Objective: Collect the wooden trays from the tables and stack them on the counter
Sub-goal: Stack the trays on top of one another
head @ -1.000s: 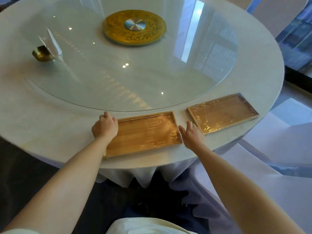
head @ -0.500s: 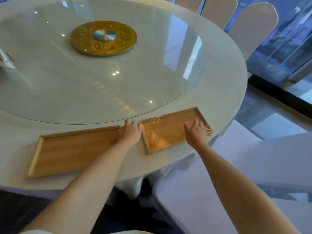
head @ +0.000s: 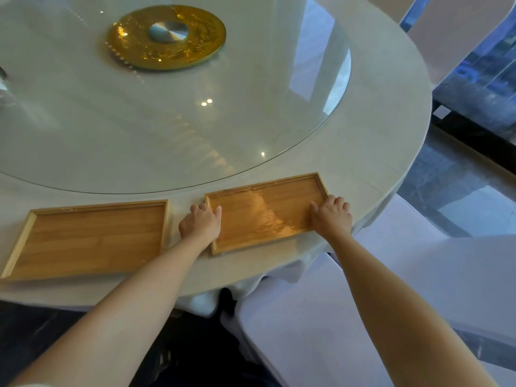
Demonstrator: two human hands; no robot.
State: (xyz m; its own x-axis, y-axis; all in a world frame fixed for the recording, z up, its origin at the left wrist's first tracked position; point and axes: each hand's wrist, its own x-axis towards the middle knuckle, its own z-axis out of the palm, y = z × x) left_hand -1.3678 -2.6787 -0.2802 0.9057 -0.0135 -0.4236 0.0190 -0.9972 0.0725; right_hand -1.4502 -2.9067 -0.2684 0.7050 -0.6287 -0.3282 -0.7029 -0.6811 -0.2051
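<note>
Far left, near corner of left wooden tray (head: 89, 238) cut off by the picture border, flat on round table (head: 385, 113) near its front edge. Narrow bare strip of cloth between the trays. Left hand (head: 200, 224) curled over left rim of right wooden tray (head: 265, 212), thumb on top, other fingertips hidden. Right hand (head: 332, 216) the same on the right rim. Shiny glare on this tray, grain hard to make out. Table edge just beside it, white chair cover (head: 321, 317) below.

Honey-brown wooden trays (head: 89, 236); white tablecloth (head: 391, 113); ornate gold disc (head: 192, 48), silver centre (head: 167, 31).
</note>
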